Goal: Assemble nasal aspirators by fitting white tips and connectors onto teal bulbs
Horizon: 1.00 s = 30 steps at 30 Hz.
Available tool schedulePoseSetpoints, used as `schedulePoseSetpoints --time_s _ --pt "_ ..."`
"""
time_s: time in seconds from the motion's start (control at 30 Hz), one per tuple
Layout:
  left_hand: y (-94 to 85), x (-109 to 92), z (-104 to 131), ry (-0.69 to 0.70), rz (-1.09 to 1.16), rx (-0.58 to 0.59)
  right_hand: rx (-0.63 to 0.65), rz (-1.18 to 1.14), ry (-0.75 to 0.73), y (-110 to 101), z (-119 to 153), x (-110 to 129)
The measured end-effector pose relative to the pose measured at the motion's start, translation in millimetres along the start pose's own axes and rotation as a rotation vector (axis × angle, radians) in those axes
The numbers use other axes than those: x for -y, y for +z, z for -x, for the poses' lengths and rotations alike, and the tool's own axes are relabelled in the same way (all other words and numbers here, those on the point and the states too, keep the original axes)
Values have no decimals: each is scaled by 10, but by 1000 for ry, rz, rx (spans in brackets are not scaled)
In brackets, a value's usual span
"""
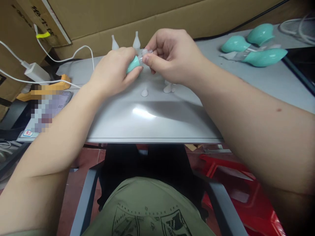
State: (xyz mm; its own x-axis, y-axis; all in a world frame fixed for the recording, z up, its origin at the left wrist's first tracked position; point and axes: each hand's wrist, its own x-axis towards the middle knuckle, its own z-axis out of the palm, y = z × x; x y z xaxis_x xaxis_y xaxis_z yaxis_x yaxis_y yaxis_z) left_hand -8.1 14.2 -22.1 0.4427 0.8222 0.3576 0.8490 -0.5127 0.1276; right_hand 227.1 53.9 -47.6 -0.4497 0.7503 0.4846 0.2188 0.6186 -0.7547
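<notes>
My left hand [116, 67] is wrapped round a teal squeeze bulb [133, 65], which looks like part of a nasal aspirator. At the bulb's right end sits a clear plastic nozzle piece [142, 56], pinched between the thumb and fingers of my right hand [169, 54]. Whether the nozzle is fully seated in the bulb I cannot tell. Behind my left hand stand two translucent pointed tips, one at the left [114, 43] and one further right [136, 41]. A small white cone-shaped tip [144, 92] stands on the table in front, with more small white tips [168, 88] below my right hand.
Several teal bulbs [265, 57] with clear nozzles lie at the right of the grey table [118, 126]. A phone [55, 108], a yellow-orange object [64, 82] and a white charger [36, 72] with cables are at left. Cardboard [123, 16] stands behind.
</notes>
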Motion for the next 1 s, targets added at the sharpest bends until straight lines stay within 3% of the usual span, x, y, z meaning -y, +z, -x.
schedulePoseSetpoints --time_s 0.17,0.43,0.6,0.73,1.0 --pt "-10 -25 -7 -28 -69 -6 -70 -4 12 57 24 73" --pt "6 -40 -8 12 -81 58 37 -14 33 53 -1 7" --pt "21 -33 -13 8 46 -11 1 1 27 24 9 122" --pt "1 -8 -3 35 159 -78 -20 174 -13 -30 34 220" --pt "-104 181 3 -68 72 167 97 380 13 -141 75 139"
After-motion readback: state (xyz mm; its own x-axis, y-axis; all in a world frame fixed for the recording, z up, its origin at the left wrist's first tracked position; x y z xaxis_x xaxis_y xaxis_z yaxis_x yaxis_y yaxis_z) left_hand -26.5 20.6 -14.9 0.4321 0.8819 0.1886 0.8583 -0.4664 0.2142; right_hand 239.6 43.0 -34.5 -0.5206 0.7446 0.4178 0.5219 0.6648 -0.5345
